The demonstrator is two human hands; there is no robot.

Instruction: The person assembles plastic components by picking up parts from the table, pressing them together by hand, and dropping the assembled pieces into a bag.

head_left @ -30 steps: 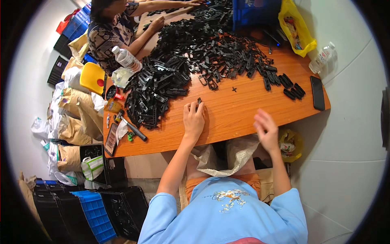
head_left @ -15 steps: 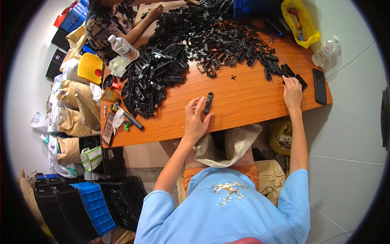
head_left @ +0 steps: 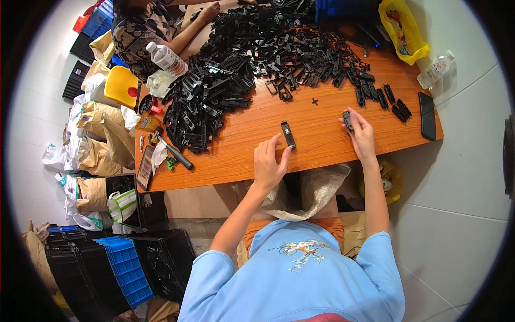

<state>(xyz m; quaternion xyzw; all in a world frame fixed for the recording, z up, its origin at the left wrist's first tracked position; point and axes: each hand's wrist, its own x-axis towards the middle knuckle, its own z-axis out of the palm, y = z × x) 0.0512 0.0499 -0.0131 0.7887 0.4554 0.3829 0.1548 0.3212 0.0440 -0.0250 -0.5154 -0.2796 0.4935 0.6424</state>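
My right hand [head_left: 360,138] pinches a small black plastic part [head_left: 348,121] above the right side of the table. In front of my left hand [head_left: 270,162], another narrow black plastic part [head_left: 288,135] lies on the wood. The left thumb and fingers are apart, with the thumb tip at the part's near end; whether it touches cannot be made out. Several loose black parts [head_left: 399,107] lie farther right, near a dark phone [head_left: 427,115]. A tiny black cross-shaped piece [head_left: 315,101] sits between the hands and the big heap of black parts [head_left: 230,80].
A hammer [head_left: 179,155] and another phone [head_left: 145,169] lie at the table's left. Plastic bottles [head_left: 167,60] and a yellow bag [head_left: 402,32] stand around the heap. Across the table is another person's arm [head_left: 196,27]. A whitish woven sack [head_left: 316,196] hangs over my lap.
My right hand has come back leftward from the loose parts at the right, now with a black part in it. The part by my left hand has turned slightly and shifted right.
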